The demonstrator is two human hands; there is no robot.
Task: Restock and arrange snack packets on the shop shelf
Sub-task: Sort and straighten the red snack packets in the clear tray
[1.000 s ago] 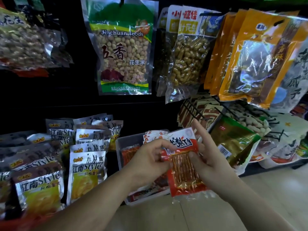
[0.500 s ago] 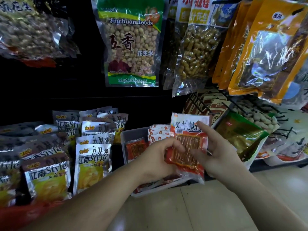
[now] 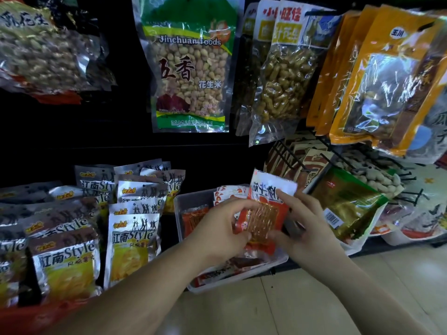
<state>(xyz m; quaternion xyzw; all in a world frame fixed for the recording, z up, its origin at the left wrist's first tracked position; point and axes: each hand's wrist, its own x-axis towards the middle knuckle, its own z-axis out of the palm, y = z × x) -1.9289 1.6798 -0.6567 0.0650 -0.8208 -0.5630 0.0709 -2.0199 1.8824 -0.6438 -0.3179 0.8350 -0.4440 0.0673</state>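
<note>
A red-and-white packet of orange snack sticks [image 3: 264, 215] stands upright over a clear plastic tray [image 3: 180, 201] on the low shelf. My left hand [image 3: 217, 228] grips the packet's left edge, fingers curled round it. My right hand [image 3: 307, 228] holds its right side, with the forefinger laid across the white top and the thumb under the lower corner. More packets of the same kind [image 3: 227, 193] stand in the tray behind it, and others lie flat at the tray's front.
Rows of silver and yellow "Style" packets [image 3: 131, 240] fill the shelf to the left. Hanging above are a green peanut bag [image 3: 191, 68], a clear nut bag [image 3: 287, 76] and orange bags [image 3: 387, 78]. A gold-green bag [image 3: 348, 204] and wire hooks sit right of the tray.
Both hands have carried the packet up and forward, from over the floor edge to upright over the tray. The camera has tilted slightly.
</note>
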